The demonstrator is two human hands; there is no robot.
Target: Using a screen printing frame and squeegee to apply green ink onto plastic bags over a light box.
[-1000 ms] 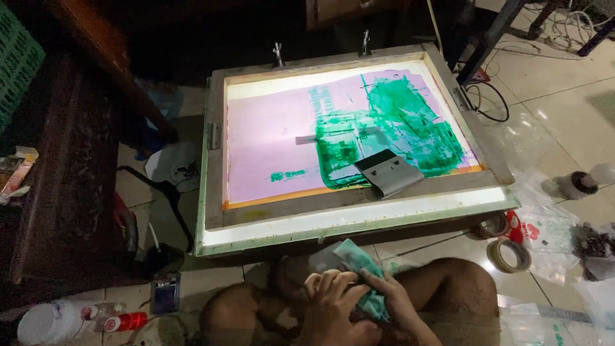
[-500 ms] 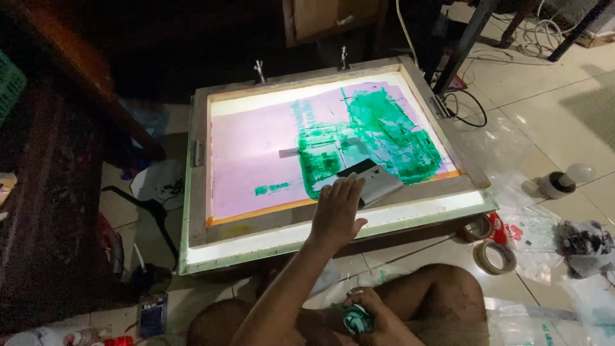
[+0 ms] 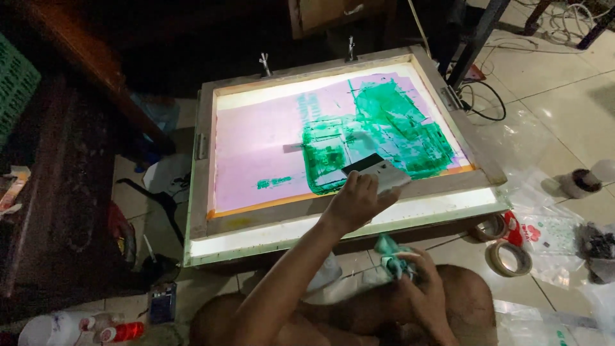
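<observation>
L hand (image 3: 356, 204) is stretched over the lit screen (image 3: 333, 138), fingers closed round the squeegee (image 3: 375, 173) lying in green ink (image 3: 378, 131) near the front edge, while R hand (image 3: 419, 285), low by the knees, grips an ink-stained rag (image 3: 392, 253), prob. kept off the mesh.

Your left hand (image 3: 356, 202) closes its fingers on the squeegee (image 3: 375, 172), a flat block with a dark top edge and a pale grey blade, lying tilted at the near edge of the screen frame (image 3: 204, 192), on the right part of its mesh where the green ink is smeared over pink. Your right hand (image 3: 423, 291) sits below the frame's near rail, over your knee, gripping a crumpled rag (image 3: 392, 255) stained green.
</observation>
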